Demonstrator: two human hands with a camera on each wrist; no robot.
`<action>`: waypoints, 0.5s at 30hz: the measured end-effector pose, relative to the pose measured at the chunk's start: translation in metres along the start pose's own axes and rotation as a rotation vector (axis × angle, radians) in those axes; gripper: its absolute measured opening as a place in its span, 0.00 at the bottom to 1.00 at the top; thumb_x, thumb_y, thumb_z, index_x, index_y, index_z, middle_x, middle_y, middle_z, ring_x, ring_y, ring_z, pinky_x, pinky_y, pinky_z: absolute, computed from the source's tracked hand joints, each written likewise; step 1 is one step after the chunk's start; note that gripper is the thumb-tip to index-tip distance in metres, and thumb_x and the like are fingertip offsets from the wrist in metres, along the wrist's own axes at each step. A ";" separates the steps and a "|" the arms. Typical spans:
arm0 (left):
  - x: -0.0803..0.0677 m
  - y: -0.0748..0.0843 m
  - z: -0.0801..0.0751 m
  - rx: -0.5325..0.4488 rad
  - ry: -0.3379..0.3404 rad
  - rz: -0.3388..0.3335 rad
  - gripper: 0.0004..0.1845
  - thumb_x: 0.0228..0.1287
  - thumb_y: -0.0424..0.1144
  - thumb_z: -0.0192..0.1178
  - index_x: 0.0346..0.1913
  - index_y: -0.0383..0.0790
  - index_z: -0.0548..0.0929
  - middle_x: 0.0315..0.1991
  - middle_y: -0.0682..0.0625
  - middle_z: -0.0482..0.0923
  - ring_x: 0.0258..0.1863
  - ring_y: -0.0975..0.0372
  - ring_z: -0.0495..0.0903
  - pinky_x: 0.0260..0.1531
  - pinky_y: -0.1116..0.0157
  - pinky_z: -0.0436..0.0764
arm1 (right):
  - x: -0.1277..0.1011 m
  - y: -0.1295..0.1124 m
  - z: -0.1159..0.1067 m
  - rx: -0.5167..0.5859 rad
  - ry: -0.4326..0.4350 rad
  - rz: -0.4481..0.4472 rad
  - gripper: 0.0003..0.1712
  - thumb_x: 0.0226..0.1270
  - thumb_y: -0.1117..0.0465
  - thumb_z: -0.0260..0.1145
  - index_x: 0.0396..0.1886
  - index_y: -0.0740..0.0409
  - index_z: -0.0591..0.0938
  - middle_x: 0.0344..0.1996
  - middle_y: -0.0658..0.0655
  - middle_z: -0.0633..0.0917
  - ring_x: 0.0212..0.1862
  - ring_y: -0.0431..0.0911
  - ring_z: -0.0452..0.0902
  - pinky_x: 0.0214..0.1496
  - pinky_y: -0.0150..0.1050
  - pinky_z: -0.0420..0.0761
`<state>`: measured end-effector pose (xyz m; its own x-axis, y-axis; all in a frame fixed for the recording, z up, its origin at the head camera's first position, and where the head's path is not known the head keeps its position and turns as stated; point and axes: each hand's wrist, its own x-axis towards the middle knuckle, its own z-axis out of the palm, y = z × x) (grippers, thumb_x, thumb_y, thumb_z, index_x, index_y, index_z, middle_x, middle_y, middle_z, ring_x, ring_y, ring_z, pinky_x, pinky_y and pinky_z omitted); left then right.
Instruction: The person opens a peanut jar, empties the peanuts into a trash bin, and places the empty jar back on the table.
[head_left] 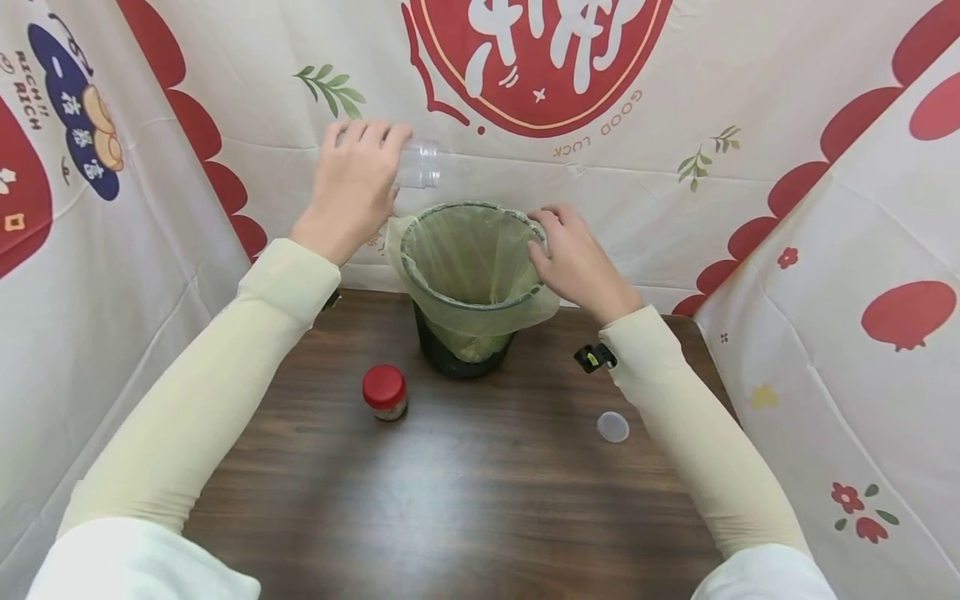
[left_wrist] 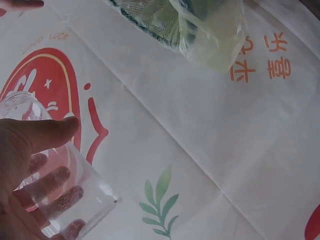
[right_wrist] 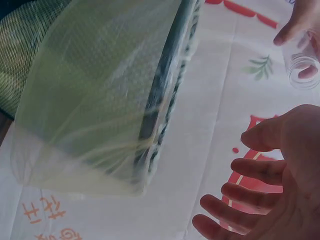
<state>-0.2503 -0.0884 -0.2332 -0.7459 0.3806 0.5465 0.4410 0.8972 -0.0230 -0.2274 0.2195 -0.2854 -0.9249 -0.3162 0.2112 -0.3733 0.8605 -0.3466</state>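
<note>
My left hand point(head_left: 352, 187) grips a clear, empty jar point(head_left: 418, 163) lying on its side in the air, its open mouth pointing right over the left rim of a dark mesh bin point(head_left: 465, 305). A pale green bag point(head_left: 480, 250) lines the bin and folds over its rim. The left wrist view shows the jar point(left_wrist: 75, 185) with my thumb point(left_wrist: 55, 131) on top and the fingers seen through it. My right hand point(head_left: 573, 258) hovers at the bin's right rim. In the right wrist view this hand point(right_wrist: 270, 175) is relaxed, holds nothing, and stays apart from the bag point(right_wrist: 100, 100).
A small jar with a red lid point(head_left: 385, 392) stands on the dark wooden table point(head_left: 465, 500) to the front left of the bin. A clear round lid point(head_left: 612, 427) lies flat at the right. Printed cloth walls point(head_left: 825, 208) close in the back and both sides.
</note>
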 end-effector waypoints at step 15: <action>-0.046 -0.014 0.008 -0.270 0.111 -0.186 0.31 0.67 0.30 0.73 0.71 0.28 0.75 0.66 0.33 0.81 0.68 0.40 0.79 0.74 0.46 0.74 | -0.042 -0.008 0.007 0.002 0.098 -0.062 0.28 0.83 0.58 0.60 0.77 0.64 0.74 0.76 0.68 0.71 0.79 0.64 0.65 0.85 0.62 0.60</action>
<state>-0.2263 -0.1172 -0.2647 -0.7734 0.1763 0.6089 0.4303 0.8514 0.3001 -0.1856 0.2228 -0.2983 -0.8883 -0.3283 0.3210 -0.4302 0.8395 -0.3319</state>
